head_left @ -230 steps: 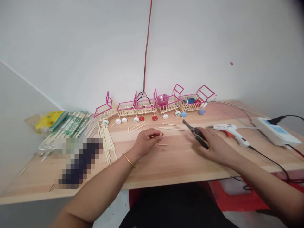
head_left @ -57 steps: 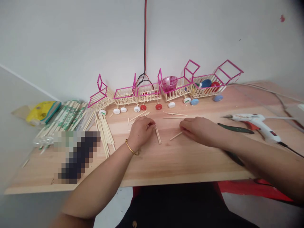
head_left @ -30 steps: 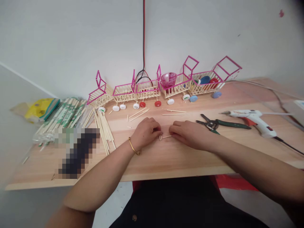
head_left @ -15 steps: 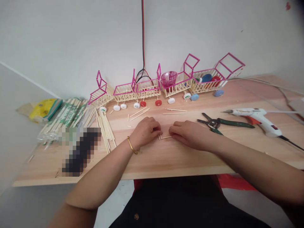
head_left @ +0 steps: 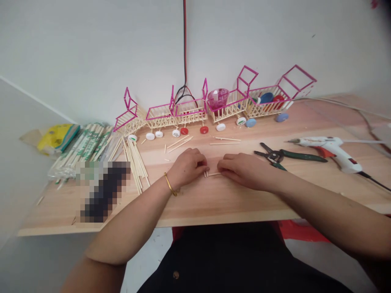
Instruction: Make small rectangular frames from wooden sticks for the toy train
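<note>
In the last few seconds the pliers [head_left: 276, 156] had been put down. They had been held in the right hand [head_left: 238, 169] and were now left lying on the counter [head_left: 189, 207], beside the right forearm, while both hands were given over to the short sticks. By this, it was judged, handling of the tool had been replaced by fine placing of the pieces.

A pair of short sticks [head_left: 206, 174] was held side by side in the left hand [head_left: 189, 167], its thumb and fingers drawn narrow so that only the near ends were left showing. A third short stick [head_left: 215, 174] was gripped at one end under the bunched fingers of the right hand and was pointed crosswise at the pair. The gap between the hands, wider about two seconds earlier, had been narrowed, and almost no shift was seen over the last half second; a moment of steady lining-up was suggested. Whether the crosswise stick was touching the pair could not be made out at this size.

The glue gun [head_left: 319, 141] was left lying beyond the pliers, untouched, and the row of stick carts [head_left: 160, 123] was kept along the wall.
</note>
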`<state>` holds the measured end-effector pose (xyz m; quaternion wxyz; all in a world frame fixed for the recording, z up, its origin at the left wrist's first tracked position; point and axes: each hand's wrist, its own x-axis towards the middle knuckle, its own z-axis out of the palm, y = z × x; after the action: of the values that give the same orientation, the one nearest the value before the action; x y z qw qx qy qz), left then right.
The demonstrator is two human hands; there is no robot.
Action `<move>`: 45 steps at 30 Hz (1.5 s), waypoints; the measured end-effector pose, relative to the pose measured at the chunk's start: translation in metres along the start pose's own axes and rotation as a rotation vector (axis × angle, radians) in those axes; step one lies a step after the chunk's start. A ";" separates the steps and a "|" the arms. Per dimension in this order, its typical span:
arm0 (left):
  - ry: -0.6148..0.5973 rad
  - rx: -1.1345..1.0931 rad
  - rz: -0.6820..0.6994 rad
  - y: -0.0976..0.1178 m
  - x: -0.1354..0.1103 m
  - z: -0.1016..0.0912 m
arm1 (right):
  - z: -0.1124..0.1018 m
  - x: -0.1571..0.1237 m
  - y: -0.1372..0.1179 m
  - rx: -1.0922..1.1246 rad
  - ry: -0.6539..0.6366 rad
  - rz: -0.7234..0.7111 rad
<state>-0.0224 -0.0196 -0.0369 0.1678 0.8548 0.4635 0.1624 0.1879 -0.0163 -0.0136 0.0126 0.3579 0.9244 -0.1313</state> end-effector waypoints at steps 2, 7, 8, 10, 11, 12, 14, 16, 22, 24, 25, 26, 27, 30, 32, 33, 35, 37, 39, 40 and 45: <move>-0.002 -0.001 -0.001 0.000 0.000 0.000 | 0.000 0.000 0.001 0.006 -0.001 -0.003; -0.001 0.004 0.006 -0.002 0.001 0.000 | 0.000 -0.001 0.001 0.025 -0.008 0.000; -0.001 0.010 0.008 -0.002 0.001 -0.001 | 0.000 -0.001 0.001 0.029 -0.008 -0.003; -0.004 0.032 0.010 -0.003 0.001 -0.005 | 0.000 -0.001 0.001 0.030 -0.007 -0.009; -0.005 0.046 0.005 -0.003 0.001 -0.007 | 0.000 -0.001 0.001 0.030 -0.003 -0.015; -0.009 0.063 -0.003 -0.003 0.001 -0.009 | 0.000 -0.001 0.002 0.030 0.001 -0.021; -0.021 0.104 -0.030 -0.004 0.001 -0.014 | 0.000 -0.001 0.002 0.037 0.009 -0.031; -0.015 0.157 -0.064 -0.004 0.001 -0.017 | 0.001 -0.002 0.004 0.050 0.011 -0.035; 0.004 0.122 -0.043 0.005 -0.003 -0.019 | 0.002 -0.001 0.005 0.087 0.009 -0.044; -0.052 0.056 0.007 0.009 -0.004 -0.018 | 0.002 -0.001 0.006 0.091 0.007 -0.041; -0.079 0.039 0.035 0.011 -0.004 -0.018 | 0.002 -0.001 0.006 0.091 0.005 -0.041; -0.104 0.031 0.061 0.013 -0.005 -0.018 | 0.002 -0.001 0.006 0.090 0.004 -0.041; -0.122 0.031 0.082 0.014 -0.005 -0.017 | 0.003 -0.001 0.006 0.088 0.005 -0.040; -0.155 0.045 0.114 0.016 -0.004 -0.016 | 0.003 -0.002 0.006 0.090 0.015 -0.042; -0.164 0.062 0.116 0.017 -0.004 -0.014 | 0.003 -0.002 0.006 0.099 0.017 -0.052; -0.166 0.072 0.118 0.018 -0.004 -0.013 | 0.003 -0.002 0.006 0.103 0.016 -0.057; -0.161 0.090 0.122 0.018 -0.004 -0.012 | 0.003 -0.001 0.007 0.105 0.013 -0.061; -0.155 0.106 0.134 0.018 -0.004 -0.010 | 0.003 -0.001 0.006 0.106 0.010 -0.061; -0.155 0.115 0.144 0.018 -0.004 -0.009 | 0.003 -0.001 0.006 0.112 0.012 -0.064; -0.155 0.118 0.149 0.018 -0.004 -0.009 | 0.003 -0.001 0.006 0.117 0.012 -0.067; -0.149 0.134 0.163 0.018 -0.003 -0.007 | 0.004 0.000 0.005 0.133 0.014 -0.072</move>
<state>-0.0138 -0.0310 -0.0232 0.1305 0.9086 0.3887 0.0799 0.1909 -0.0136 -0.0186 -0.0223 0.3256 0.9258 -0.1906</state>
